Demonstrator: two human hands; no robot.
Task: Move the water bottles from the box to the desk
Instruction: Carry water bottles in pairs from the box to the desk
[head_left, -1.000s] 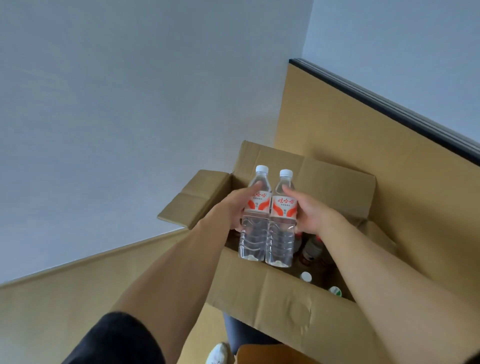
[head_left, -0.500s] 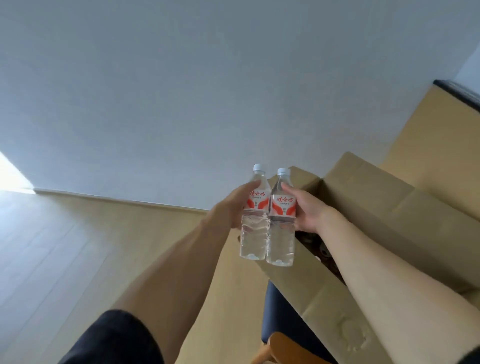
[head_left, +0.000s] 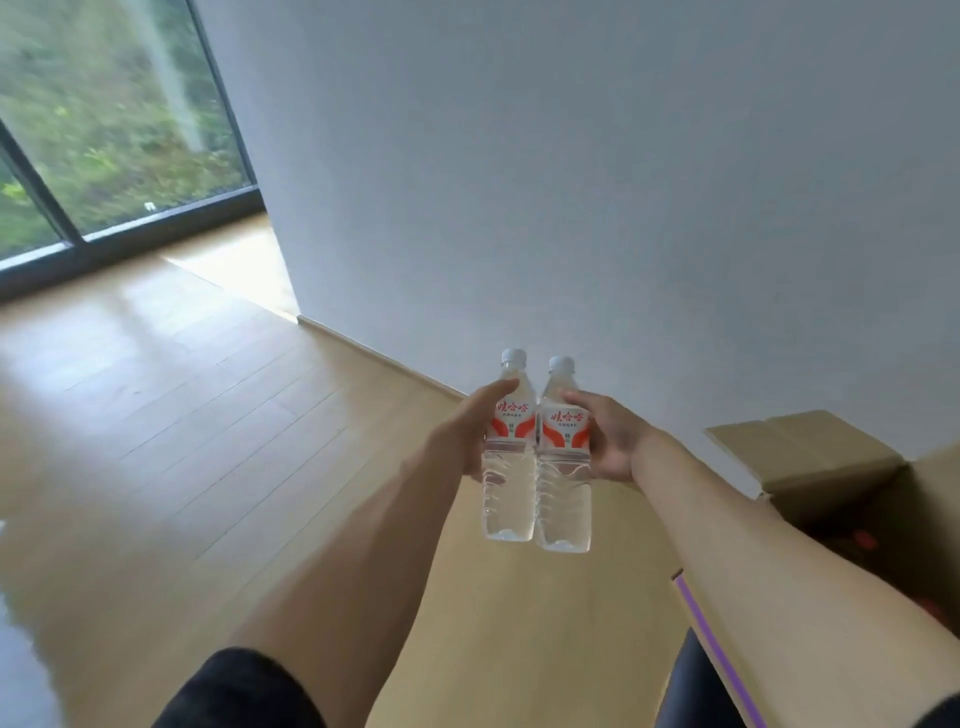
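Since 0.5 s ago both bottles have swung left, clear of the box (head_left: 810, 457), which now sits at the right edge; a window (head_left: 104, 130) has entered view. Left hand (head_left: 470, 434) wraps its fingers round the left bottle (head_left: 510, 457); right hand (head_left: 610, 441) grips the right bottle (head_left: 564, 467). Bottles touch side by side in mid-air above the wooden floor (head_left: 208, 415), long axes upright, white caps up. Each white-and-red label carries red Chinese characters; the smaller print is illegible.
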